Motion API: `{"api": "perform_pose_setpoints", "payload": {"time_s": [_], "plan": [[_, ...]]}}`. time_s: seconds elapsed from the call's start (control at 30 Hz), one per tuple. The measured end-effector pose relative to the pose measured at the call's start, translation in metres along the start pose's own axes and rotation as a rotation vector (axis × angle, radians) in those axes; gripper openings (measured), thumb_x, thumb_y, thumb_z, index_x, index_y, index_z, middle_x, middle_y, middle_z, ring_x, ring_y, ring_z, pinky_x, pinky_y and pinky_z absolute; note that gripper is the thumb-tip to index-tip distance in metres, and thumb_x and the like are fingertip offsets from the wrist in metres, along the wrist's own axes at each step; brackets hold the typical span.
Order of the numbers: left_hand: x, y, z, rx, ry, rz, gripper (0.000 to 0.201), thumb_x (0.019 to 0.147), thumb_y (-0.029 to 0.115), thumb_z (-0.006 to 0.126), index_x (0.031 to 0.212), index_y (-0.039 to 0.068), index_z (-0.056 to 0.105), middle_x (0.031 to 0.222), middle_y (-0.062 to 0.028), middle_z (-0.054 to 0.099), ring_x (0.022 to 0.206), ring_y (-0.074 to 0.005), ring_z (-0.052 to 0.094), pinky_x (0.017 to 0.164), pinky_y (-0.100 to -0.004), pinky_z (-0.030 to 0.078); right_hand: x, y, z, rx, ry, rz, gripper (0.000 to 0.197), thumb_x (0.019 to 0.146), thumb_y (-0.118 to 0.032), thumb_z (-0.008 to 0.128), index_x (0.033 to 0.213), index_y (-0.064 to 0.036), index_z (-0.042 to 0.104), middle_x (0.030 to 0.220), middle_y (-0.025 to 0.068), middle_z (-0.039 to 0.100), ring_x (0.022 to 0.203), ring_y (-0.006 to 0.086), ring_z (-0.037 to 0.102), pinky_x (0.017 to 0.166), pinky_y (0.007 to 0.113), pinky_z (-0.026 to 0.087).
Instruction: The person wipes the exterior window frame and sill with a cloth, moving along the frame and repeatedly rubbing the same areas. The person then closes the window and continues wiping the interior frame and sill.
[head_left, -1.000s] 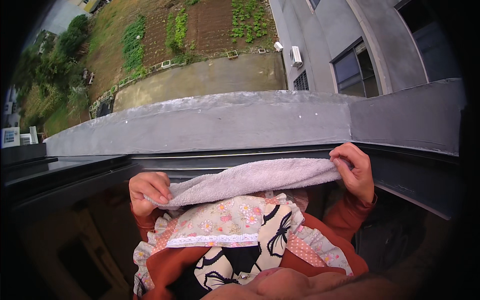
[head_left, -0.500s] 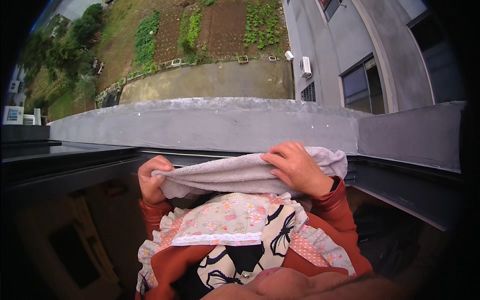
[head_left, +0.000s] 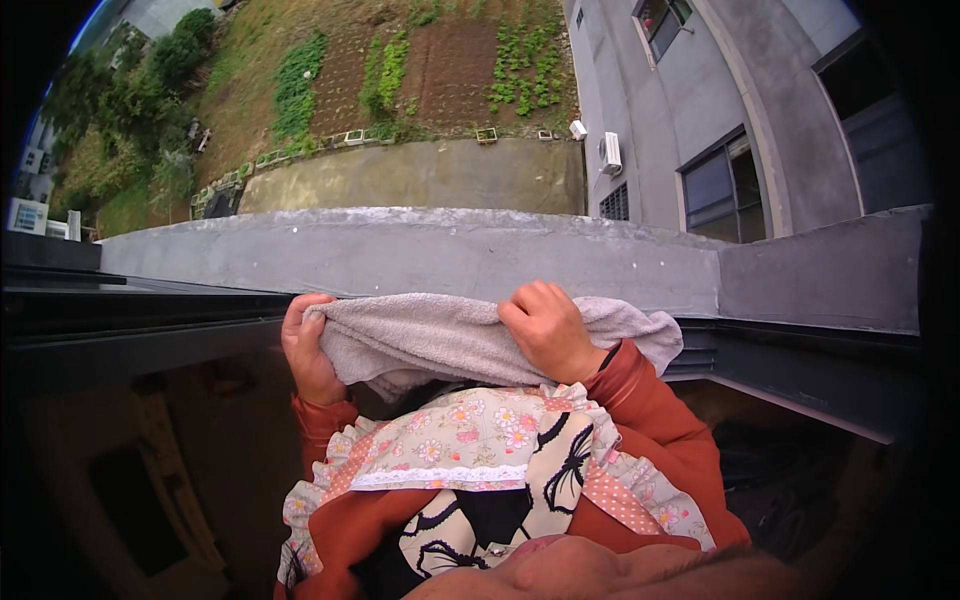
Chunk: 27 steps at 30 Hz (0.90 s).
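Observation:
A pale greyish-lilac towel (head_left: 430, 335) is stretched sideways in front of my chest, at the open window. My left hand (head_left: 310, 350) pinches its left end between thumb and fingers. Toward its right part, my right hand (head_left: 548, 328) is closed over the upper edge, fingers curled around the cloth. Beyond that hand the towel's right end (head_left: 640, 330) hangs in loose folds. Below the cloth is my floral apron (head_left: 450, 440) with a ruffled border, worn over rust-red sleeves.
A grey concrete ledge (head_left: 420, 255) runs across beyond the dark window frame (head_left: 800, 375). Past it, far below, lie a paved strip (head_left: 420, 178) and garden beds (head_left: 450, 70). A grey building (head_left: 690, 110) with windows rises on the right.
My right hand has moved slightly left along the towel and its fingers have curled in tighter. My left hand has risen a little, and the towel's left part is lifted higher.

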<state>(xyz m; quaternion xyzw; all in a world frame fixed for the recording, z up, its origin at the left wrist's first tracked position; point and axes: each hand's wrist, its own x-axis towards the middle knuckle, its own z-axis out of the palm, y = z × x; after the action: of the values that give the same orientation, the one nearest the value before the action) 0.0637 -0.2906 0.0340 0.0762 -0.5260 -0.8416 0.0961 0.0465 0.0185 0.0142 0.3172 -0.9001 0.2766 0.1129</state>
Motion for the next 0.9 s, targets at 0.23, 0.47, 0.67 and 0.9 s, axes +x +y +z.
{"api": "perform_pose_setpoints", "payload": {"time_s": [0.23, 0.47, 0.67, 0.9], "plan": [[0.002, -0.022, -0.005, 0.064, 0.07, -0.098, 0.02, 0.091, 0.006, 0.05, 0.108, -0.001, 0.059, 0.089, -0.0072, 0.064, 0.078, -0.0131, 0.061, 0.075, -0.0262, 0.05, -0.005, -0.011, -0.011, -0.156, 0.002, 0.04, 0.006, 0.076, -0.009, 0.059, 0.081, -0.0108, 0.061, 0.082, 0.0035, 0.05, 0.082, 0.0211, 0.052, 0.08, 0.036, 0.04], [-0.002, -0.02, -0.001, 0.071, -0.026, -0.125, 0.018, 0.088, 0.004, 0.051, 0.102, 0.0, 0.062, 0.095, -0.0062, 0.063, 0.087, -0.012, 0.058, 0.082, -0.0262, 0.046, -0.019, -0.013, -0.017, -0.195, 0.015, 0.134, 0.026, 0.072, -0.007, 0.064, 0.094, -0.016, 0.071, 0.082, 0.0021, 0.051, 0.086, 0.0216, 0.053, 0.085, 0.041, 0.036], [-0.006, -0.013, 0.0, 0.135, -0.163, -0.05, 0.017, 0.084, 0.004, 0.052, 0.096, -0.001, 0.063, 0.095, -0.0086, 0.063, 0.092, -0.0142, 0.057, 0.086, -0.0267, 0.044, -0.033, -0.009, -0.035, -0.26, -0.037, 0.218, 0.025, 0.073, -0.005, 0.061, 0.092, -0.0157, 0.073, 0.081, 0.0028, 0.05, 0.085, 0.0224, 0.052, 0.086, 0.041, 0.035], [-0.014, -0.021, 0.012, 0.216, -0.459, -0.161, 0.019, 0.082, 0.0, 0.052, 0.095, -0.002, 0.066, 0.097, -0.0095, 0.065, 0.092, -0.016, 0.059, 0.087, -0.0283, 0.045, -0.054, 0.0, -0.06, -0.316, -0.025, 0.305, 0.026, 0.071, -0.002, 0.063, 0.089, -0.0168, 0.074, 0.08, 0.003, 0.05, 0.084, 0.0233, 0.052, 0.084, 0.041, 0.035]]}}
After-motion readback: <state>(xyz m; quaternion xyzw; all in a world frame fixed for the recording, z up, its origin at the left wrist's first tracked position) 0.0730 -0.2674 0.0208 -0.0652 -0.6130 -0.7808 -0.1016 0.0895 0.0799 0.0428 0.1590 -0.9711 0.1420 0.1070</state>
